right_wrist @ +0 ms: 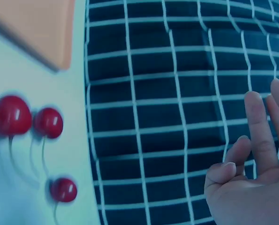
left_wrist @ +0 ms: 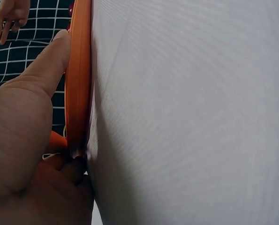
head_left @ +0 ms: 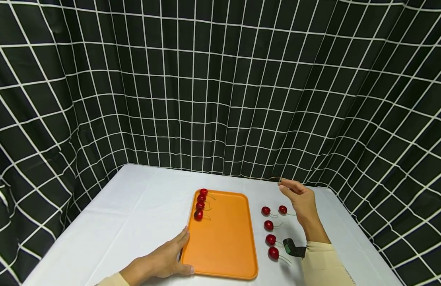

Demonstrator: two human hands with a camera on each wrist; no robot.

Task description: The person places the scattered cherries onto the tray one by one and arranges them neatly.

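An orange tray [head_left: 224,238] lies on the white table. My left hand [head_left: 166,256] grips its near left corner, fingers along the left edge and thumb by the near rim; in the left wrist view, the thumb [left_wrist: 48,65] lies against the tray's side, and the other fingers are partly hidden. Several red cherries with stems form a column at the tray's far left, one of them a dark-sided cherry [head_left: 198,215]. Raised above the table to the right, my right hand [head_left: 302,200] has loosely bent fingers with nothing visible between them. Below it lie several more cherries, including a cherry [right_wrist: 11,116].
A white cloth [head_left: 109,222] covers the table. Dark curtains with a white grid [head_left: 213,87] surround it at the back and both sides. A small black device [head_left: 293,249] sits at my right wrist, close to the nearest loose cherries.
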